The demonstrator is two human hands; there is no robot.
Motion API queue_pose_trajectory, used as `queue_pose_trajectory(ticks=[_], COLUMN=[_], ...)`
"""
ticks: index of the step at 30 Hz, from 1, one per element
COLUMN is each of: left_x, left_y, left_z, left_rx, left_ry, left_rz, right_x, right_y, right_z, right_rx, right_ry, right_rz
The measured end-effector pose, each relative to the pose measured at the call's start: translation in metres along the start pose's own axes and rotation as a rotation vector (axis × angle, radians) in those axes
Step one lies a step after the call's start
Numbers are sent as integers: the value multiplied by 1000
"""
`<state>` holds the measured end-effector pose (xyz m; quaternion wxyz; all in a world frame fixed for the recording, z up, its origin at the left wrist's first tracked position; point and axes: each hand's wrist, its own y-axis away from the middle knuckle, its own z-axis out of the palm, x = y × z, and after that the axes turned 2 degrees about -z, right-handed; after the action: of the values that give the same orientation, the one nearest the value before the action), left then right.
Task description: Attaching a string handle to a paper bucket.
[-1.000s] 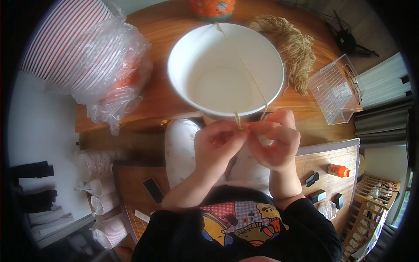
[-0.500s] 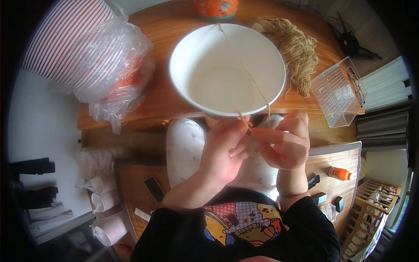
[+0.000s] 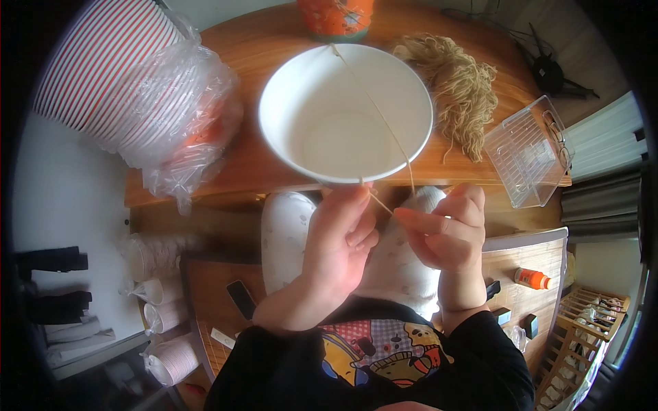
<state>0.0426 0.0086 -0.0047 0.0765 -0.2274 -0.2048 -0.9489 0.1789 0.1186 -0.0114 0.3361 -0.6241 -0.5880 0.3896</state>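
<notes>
A large white paper bucket (image 3: pixel 291 113) leans at the table's near edge, its mouth facing me. From its far rim a thin tan string (image 3: pixel 382 116) runs across the mouth to the near rim and down to my hands. My left hand (image 3: pixel 340 236) is closed at the near rim, thumb and finger pinching the string where it meets the rim. A short length stretches from there to my right hand (image 3: pixel 449 229), whose fingertips pinch it just to the right. Curled fingers hide the string's ends.
A tangled bundle of tan strings (image 3: pixel 466 89) lies right of the bucket, beside a clear plastic box (image 3: pixel 524 154) with glasses. At left is a stack of striped buckets (image 3: pixel 103 75) in clear plastic. An orange container (image 3: pixel 336 17) stands behind. A bottle (image 3: pixel 532 279) and phone (image 3: pixel 240 299) lie lower down.
My right hand has drawn apart from my left, and a straight length of string now shows between them. The bucket and my left hand have shifted slightly left in view.
</notes>
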Motion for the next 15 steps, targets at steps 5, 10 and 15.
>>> queue_pose_trajectory(ticks=[5, 10, 15], left_x=[2, 10, 37], left_y=[-1, -10, 2], left_z=[-2, -21, -41], left_rx=[0, -115, -28], left_ry=[5, -193, -834], left_rz=[-18, -34, 714], right_x=[3, 11, 17], right_y=[-3, 1, 4], right_z=[-1, 0, 2], right_rx=[-19, -32, -7], right_ry=[-25, -58, -92], right_rz=[-49, -62, -16])
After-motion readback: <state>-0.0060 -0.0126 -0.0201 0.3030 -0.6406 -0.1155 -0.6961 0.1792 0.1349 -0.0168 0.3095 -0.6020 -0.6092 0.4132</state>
